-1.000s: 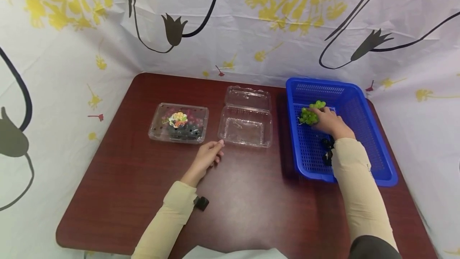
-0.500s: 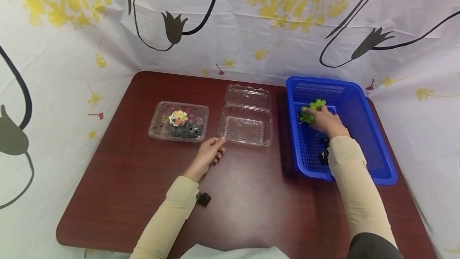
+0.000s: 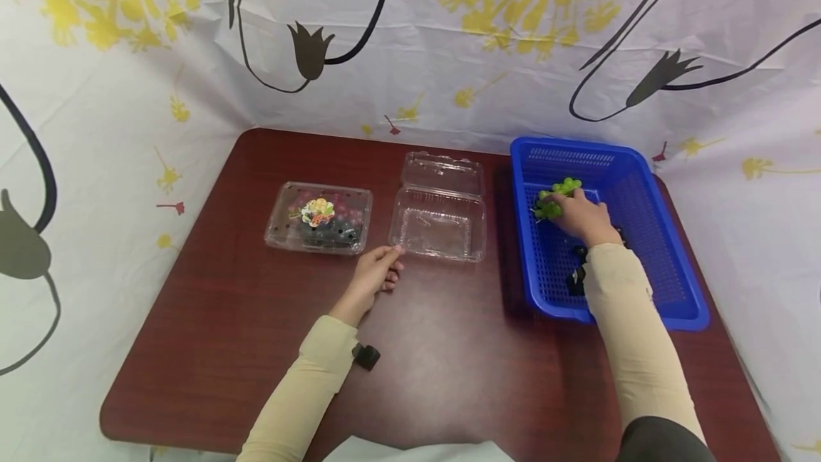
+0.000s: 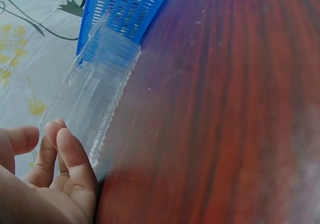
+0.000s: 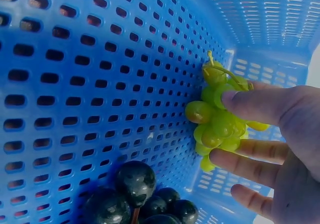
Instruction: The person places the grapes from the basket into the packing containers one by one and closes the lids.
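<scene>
In the blue basket, my right hand (image 3: pixel 585 218) grips a bunch of green grapes (image 5: pixel 217 121), thumb on one side and fingers spread along the other. The bunch lies against the basket's perforated plastic, its stem showing at one end. Dark grapes (image 5: pixel 136 184) sit near my right wrist, partly covered by the sleeve in the head view. My left hand (image 3: pixel 373 273) pinches the near left corner of an open clear plastic clamshell box (image 3: pixel 439 225), thumb and fingers on either side of its rim. Only small stem-like scraps show inside that box.
A closed clamshell box (image 3: pixel 282 223) with red and dark grapes and a fruit sticker stands left of the open one. The blue basket (image 3: pixel 522 248) has high walls at the table's right. Patterned cloth rises behind the dark red table (image 3: pixel 436 362).
My right hand has shifted slightly left and closer over the green grapes, covering more of them. My left hand stays at the box corner, nearly still.
</scene>
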`<state>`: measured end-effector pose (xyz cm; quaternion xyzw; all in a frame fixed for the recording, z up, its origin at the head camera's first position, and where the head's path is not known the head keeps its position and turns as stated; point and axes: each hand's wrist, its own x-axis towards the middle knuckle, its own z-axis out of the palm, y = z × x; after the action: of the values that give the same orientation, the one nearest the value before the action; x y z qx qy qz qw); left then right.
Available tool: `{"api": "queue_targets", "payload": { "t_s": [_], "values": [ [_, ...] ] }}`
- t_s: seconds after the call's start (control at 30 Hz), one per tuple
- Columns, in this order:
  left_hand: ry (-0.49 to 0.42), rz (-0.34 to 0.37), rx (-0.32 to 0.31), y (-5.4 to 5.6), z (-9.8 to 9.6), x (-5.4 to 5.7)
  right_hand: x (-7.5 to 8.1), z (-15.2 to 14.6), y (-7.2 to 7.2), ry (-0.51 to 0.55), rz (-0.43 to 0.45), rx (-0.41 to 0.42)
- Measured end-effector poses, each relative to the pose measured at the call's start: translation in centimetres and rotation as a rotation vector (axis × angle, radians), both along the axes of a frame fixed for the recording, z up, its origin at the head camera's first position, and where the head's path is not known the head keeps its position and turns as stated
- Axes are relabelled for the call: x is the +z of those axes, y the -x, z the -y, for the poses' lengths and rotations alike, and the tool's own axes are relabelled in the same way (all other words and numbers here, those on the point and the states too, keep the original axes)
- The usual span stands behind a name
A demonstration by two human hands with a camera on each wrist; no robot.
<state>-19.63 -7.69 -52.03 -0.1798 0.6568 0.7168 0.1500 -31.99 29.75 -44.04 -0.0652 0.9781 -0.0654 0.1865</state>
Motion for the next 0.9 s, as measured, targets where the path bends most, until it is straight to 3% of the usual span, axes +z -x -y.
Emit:
{"api": "queue_targets", "payload": {
  "t_s": [0.43, 0.67, 0.9],
  "values": [
    [-0.045, 0.031, 0.003, -0.03, 0.06, -0.02, -0.14, 0.22, 0.02, -0.044, -0.035, -0.011],
    [-0.05, 0.027, 0.004, -0.11, 0.03, -0.04, -0.48, 0.23, 0.15, -0.142, -0.175, 0.045],
    [-0.05, 0.017, -0.004, -0.19, 0.09, 0.02, -0.55, 0.3, 0.07, -0.149, -0.333, 0.063]
  ]
}}
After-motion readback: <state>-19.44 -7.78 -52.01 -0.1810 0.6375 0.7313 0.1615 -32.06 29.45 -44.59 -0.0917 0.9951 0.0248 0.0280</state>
